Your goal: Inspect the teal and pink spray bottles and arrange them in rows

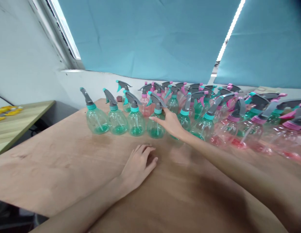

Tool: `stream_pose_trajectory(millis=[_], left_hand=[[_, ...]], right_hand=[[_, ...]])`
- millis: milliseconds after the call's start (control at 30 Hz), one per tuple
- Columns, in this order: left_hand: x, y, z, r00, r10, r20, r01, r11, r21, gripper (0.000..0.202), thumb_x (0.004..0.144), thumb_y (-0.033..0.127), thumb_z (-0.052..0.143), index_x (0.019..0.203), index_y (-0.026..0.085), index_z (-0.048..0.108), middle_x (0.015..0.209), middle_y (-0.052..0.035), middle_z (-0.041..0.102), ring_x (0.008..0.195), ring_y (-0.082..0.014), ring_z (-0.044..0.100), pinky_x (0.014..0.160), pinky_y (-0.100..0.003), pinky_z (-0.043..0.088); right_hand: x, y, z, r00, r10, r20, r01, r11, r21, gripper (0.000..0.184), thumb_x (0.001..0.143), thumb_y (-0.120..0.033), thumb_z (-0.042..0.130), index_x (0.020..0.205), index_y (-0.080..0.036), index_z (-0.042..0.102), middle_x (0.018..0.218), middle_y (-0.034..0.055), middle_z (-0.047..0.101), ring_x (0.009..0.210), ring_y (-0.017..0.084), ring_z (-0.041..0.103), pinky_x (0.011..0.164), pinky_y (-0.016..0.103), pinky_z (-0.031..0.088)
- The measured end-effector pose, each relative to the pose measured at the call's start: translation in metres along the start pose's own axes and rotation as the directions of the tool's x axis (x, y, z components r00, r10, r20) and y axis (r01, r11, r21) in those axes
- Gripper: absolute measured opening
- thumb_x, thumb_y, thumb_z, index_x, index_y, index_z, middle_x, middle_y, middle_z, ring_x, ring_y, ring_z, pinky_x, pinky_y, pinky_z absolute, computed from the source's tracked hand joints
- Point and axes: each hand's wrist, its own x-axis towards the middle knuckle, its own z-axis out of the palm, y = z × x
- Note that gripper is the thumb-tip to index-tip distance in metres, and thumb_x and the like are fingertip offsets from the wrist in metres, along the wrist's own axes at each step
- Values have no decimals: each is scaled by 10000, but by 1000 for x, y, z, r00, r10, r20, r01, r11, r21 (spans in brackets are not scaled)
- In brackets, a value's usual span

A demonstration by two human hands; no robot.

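Observation:
My right hand (173, 123) is closed around the upper part of a clear green spray bottle (156, 129), its thumb across the front and the other fingers partly hidden behind. That bottle stands upright on the table, with a turquoise collar and a grey trigger head. My left hand (139, 161) lies on the wooden tabletop in front of it, holding nothing, fingers loosely bent and thumb apart. Left of the gripped bottle stand more green spray bottles, among them a near one (136, 124), a middle one (118, 121) and an end one (97, 119).
Several green and pink spray bottles crowd the right side and back, including a pink one (229, 131) in the front row. The wooden table (55, 155) meets a white wall below a blue curtain (152, 38). A second table (40, 108) at left bears yellow pieces (6, 110).

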Motion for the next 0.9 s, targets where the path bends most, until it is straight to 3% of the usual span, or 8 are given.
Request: stream_pose_trajectory(millis=[200, 333, 400, 467, 500, 533, 700, 900], left_hand=[[0, 0, -5, 999, 5, -43, -7, 998, -55, 183, 949, 268, 488, 1075, 200, 603, 1133, -53, 641, 1064, -228, 603, 944, -393, 472], [-8, -22, -38, 979, -62, -195, 41, 993, -111, 211, 965, 343, 455, 1056, 248, 620, 1072, -17, 669, 997, -223, 636, 922, -392, 490], [-13, -48, -67, 885, -286, -367, 221, 953, -209, 211, 915, 419, 539, 984, 248, 643, 1012, -19, 677, 886, -232, 659, 796, -363, 546], [-14, -80, -98, 691, -492, -530, 366, 870, -331, 222, 871, 414, 613, 966, 215, 640, 1031, -29, 669, 931, -239, 648, 841, -370, 535], [-13, -98, -113, 627, -528, -572, 385, 849, -362, 274, 891, 408, 591, 1065, 197, 597, 1114, -50, 643, 1013, -248, 623, 875, -386, 523], [-11, -114, -125, 611, -552, -568, 396, 834, -384, 348, 909, 401, 574, 1173, 178, 538, 1215, -82, 601, 1113, -264, 579, 889, -396, 519], [6, -173, -149, 680, -667, -304, 479, 718, -506, 735, 810, 352, 729, 1400, 115, 362, 1426, -254, 427, 1238, -345, 516, 893, -444, 521], [18, -186, -141, 805, -579, -129, 415, 704, -576, 797, 778, 403, 767, 1445, 213, 373, 1409, -168, 502, 1235, -303, 535, 900, -404, 531]], right_hand=[[-6, -2, -1, 1000, 26, 8, -26, 1000, -8, 655, 780, -491, 688, 1278, -101, 517, 1213, 175, 645, 1111, 310, 598, 902, 426, 465], [-9, 0, -5, 998, 53, 31, -52, 998, -28, 695, 776, -506, 685, 1300, -87, 505, 1286, 199, 603, 1178, 326, 568, 946, 449, 461], [-10, 2, -7, 997, 63, 46, -61, 997, -42, 719, 773, -515, 682, 1322, -92, 489, 1308, 201, 590, 1197, 329, 559, 963, 458, 456], [-11, 2, -7, 996, 72, 60, -68, 996, -59, 735, 768, -524, 679, 1335, -100, 481, 1329, 202, 576, 1215, 339, 547, 975, 469, 447], [-11, 2, -7, 995, 77, 65, -73, 995, -68, 739, 766, -527, 678, 1337, -102, 481, 1338, 203, 570, 1223, 346, 540, 977, 475, 443], [-12, 1, -6, 994, 84, 69, -79, 994, -78, 737, 765, -529, 677, 1335, -104, 484, 1340, 205, 568, 1227, 355, 535, 974, 482, 441], [-14, 0, -4, 991, 104, 89, -92, 988, -122, 668, 754, -529, 676, 1267, -125, 538, 1218, 188, 643, 1115, 381, 594, 876, 493, 466], [-15, 3, -3, 990, 106, 94, -89, 981, -171, 644, 752, -558, 660, 1218, -125, 559, 1058, 163, 681, 981, 363, 626, 784, 454, 466]])
